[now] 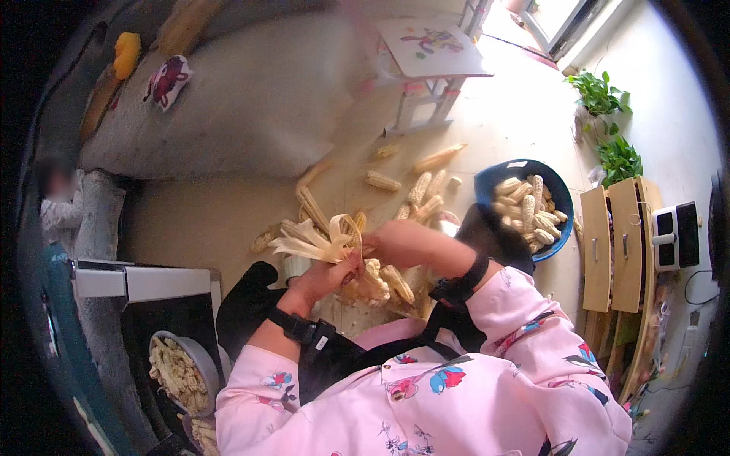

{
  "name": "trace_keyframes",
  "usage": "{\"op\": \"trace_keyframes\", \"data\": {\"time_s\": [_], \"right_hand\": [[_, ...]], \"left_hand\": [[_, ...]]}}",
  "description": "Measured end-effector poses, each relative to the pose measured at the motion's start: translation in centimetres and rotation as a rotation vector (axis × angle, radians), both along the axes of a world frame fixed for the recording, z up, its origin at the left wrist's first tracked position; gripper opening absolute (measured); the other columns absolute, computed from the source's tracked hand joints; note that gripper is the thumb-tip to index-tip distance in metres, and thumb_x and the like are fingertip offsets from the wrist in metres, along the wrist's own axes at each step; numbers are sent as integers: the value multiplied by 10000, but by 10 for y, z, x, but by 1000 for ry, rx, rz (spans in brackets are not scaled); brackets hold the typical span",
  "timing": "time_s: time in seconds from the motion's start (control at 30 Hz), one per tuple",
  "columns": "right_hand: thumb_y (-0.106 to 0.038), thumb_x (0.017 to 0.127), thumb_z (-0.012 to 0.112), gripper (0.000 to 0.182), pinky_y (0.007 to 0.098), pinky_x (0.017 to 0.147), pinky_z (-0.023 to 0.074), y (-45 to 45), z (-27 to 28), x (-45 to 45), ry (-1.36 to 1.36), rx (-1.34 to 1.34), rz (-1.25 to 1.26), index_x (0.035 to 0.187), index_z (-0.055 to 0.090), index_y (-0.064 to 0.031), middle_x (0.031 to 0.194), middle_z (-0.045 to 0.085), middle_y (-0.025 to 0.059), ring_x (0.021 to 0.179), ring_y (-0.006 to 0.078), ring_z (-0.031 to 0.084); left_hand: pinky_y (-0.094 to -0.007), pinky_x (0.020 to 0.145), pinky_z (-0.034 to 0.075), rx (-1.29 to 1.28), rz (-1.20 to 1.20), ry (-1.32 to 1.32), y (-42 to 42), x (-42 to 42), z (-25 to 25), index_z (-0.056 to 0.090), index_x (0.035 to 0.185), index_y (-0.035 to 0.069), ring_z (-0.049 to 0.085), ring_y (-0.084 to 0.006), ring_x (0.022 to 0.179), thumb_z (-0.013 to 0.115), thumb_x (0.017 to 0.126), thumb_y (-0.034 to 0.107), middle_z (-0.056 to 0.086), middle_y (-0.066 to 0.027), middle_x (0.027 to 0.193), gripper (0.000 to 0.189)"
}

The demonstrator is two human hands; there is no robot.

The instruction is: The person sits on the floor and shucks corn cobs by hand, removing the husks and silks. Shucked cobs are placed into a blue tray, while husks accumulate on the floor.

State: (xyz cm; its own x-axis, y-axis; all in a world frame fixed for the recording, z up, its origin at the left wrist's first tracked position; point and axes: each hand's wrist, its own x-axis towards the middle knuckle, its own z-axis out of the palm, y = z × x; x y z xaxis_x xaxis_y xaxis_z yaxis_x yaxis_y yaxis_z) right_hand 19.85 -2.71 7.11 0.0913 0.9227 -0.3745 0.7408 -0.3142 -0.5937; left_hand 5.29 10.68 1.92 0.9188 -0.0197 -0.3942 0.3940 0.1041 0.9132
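Pale, dry corn husk leaves (313, 239) fan out from my left hand (329, 276), whose fingers are closed round their base. One strip of husk arches across to my right hand (396, 242), which is blurred and curled at the same bundle. How much of an ear sits inside the grip is hidden. Just below my hands are a pale ear of corn (374, 282) and another ear (397, 284) with kernels showing. More ears of corn (419, 188) lie on the floor beyond my right hand.
A blue basin (562, 242) of husked ears stands at the right, near a wooden drawer cabinet (596, 251). At the lower left, a grey bowl (208, 370) holds corn. A small table (399, 57), a covered sofa (228, 114) and potted plants (599, 94) stand farther off. A person (60, 211) is at the far left.
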Motion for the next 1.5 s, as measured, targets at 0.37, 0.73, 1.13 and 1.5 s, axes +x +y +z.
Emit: {"op": "trace_keyframes", "data": {"time_s": [0.37, 0.73, 1.13, 1.5], "right_hand": [[-263, 838, 460, 232, 472, 592, 440, -11, 2, -40, -20, 95, -143, 854, 512, -38, 703, 585, 187, 690, 375, 573], [-307, 834, 487, 269, 438, 695, 431, -5, -9, 6, 70, 314, -233, 863, 581, -56, 799, 586, 168, 786, 354, 551], [-516, 877, 313, 585, 460, 595, 400, -38, 71, -18, 232, 260, 96, 809, 592, -6, 721, 541, 240, 696, 420, 514], [-325, 885, 486, 362, 244, 767, 426, -106, 138, -123, 1350, 321, -354, 1081, 515, -22, 972, 564, 37, 890, 107, 508]], "left_hand": [[-175, 487, 333, -435, 415, 51, -1, -1, 9, 537, 868, 88, 450, -56, 576, 574, 837, 180, 527, 24, 726, 105], [-199, 582, 414, -193, 201, -137, 2, 1, 15, 519, 810, 97, 492, -50, 657, 579, 817, 130, 519, 37, 728, 69], [-283, 488, 407, 1357, -274, -918, -44, -36, 140, 506, 645, 129, 510, -165, 576, 586, 585, 159, 566, -18, 771, 104], [-213, 458, 399, 1369, -465, -1172, -107, -92, 240, 559, 850, 120, 497, -101, 583, 618, 650, 180, 511, 30, 767, 216]]}}
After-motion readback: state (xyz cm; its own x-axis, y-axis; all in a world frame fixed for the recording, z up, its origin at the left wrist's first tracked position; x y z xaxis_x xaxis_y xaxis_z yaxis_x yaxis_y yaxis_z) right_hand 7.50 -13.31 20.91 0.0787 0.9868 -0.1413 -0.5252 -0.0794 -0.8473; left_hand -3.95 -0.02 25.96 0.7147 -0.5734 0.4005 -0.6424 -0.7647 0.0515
